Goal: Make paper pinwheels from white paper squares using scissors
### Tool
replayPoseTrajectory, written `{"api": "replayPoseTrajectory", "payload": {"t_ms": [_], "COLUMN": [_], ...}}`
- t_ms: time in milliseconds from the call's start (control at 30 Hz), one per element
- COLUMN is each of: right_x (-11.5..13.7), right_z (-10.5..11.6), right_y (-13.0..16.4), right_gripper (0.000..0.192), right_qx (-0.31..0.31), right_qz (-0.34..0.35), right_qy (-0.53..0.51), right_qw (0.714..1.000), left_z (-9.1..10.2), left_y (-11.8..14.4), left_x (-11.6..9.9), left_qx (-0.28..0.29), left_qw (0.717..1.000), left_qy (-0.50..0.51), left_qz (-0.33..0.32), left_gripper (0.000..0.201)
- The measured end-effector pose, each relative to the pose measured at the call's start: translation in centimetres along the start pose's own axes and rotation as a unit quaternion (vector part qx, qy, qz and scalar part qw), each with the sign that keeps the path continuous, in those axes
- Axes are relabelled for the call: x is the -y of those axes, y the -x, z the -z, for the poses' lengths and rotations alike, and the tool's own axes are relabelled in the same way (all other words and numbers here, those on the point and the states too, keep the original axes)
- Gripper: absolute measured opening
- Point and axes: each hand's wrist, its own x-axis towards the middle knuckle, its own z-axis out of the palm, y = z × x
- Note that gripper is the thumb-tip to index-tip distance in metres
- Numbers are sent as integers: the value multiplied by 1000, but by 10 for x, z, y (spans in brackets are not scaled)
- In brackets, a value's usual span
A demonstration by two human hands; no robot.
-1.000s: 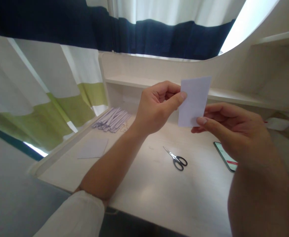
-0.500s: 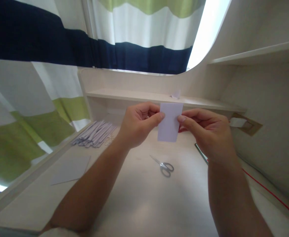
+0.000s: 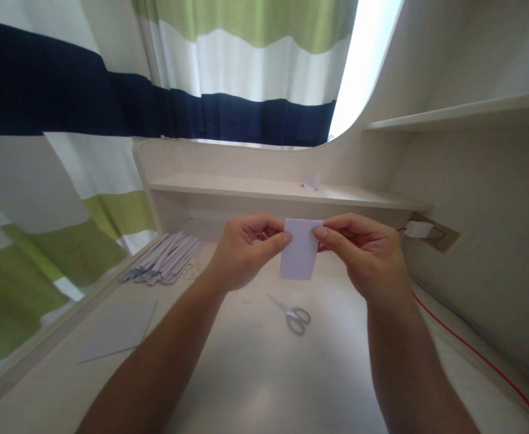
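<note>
A small white rectangle of paper (image 3: 298,253) is held upright above the desk between my two hands. My left hand (image 3: 250,247) pinches its left edge, thumb in front and fingers behind. On the opposite edge, near the top right corner, my right hand (image 3: 359,250) grips it the same way. Below the paper, grey-handled scissors (image 3: 294,316) lie on the desk, blades pointing up and left. Left of my left hand is a pile of narrow paper strips (image 3: 167,259), with several tiny pale pieces (image 3: 193,269) beside it.
A flat pale sheet (image 3: 119,330) lies at the left of the desk (image 3: 264,374). Along the back runs a shelf (image 3: 246,188) with a crumpled paper scrap (image 3: 310,181). At right, a white plug (image 3: 418,229) sits in a wall socket, and a red cable (image 3: 467,343) trails forward.
Both hands and the paper sit lower in the view, as the whole scene has shifted down and left. My right hand's grip is nearer the paper's top corner. The dark-edged object beside it is hidden.
</note>
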Motion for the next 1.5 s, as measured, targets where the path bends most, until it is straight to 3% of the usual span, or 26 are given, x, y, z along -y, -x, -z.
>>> {"api": "replayPoseTrajectory", "payload": {"t_ms": [267, 667, 900, 1233, 1367, 1500], "right_x": [-4, -6, -11, -8, -10, -10], "right_z": [1, 3, 1, 0, 0, 5], "right_y": [1, 0, -3, -2, -2, -1], "right_gripper": [10, 12, 14, 18, 13, 37], "right_qx": [4, 128, 130, 130, 109, 132], "right_qz": [-2, -43, -50, -57, 0, 122], "right_qy": [-10, -13, -44, -8, -48, 16], "right_qw": [1000, 991, 989, 990, 993, 984], "left_z": [-2, 0, 4, 1, 1, 5], "left_y": [1, 0, -1, -2, -5, -5], "left_x": [4, 1, 4, -6, 0, 8], "left_qx": [-40, -100, -61, -39, -62, -70], "left_qw": [998, 994, 998, 999, 994, 984], "left_qy": [-21, 1, 2, -8, 77, 138], "left_qz": [-40, -43, -18, -5, 39, 94], "left_gripper": [7, 7, 12, 7, 10, 14]}}
